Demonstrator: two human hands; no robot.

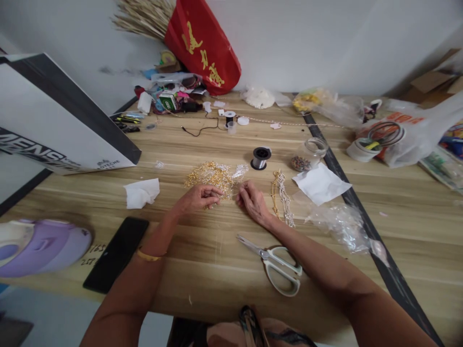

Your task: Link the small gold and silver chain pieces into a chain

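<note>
I see both bare hands through the head camera, held close together over the wooden table (202,284). The tangled pile of gold and silver chains (211,174) lies just beyond the left hand (201,197), which overlaps its near edge. From my end the left fingers look loosely curled, with thumb and forefinger brought near each other; whether they grip a strand I can't tell. The right hand (253,200) sits at the pile's right side, its fingers bent inward and the thumb against them (a very thin line shows by the tips, too faint for me to say it is held). Just right of that hand I have a gold strand (275,195) and a silver strand (285,202) laid lengthwise side by side. A wire spool (261,158) stands upright beyond the hand, and the scissors (280,265) lie nearer the body, blades slightly parted. Farther right I make out white paper (321,184) beside a clear jar (315,147) with small beads inside.
</note>
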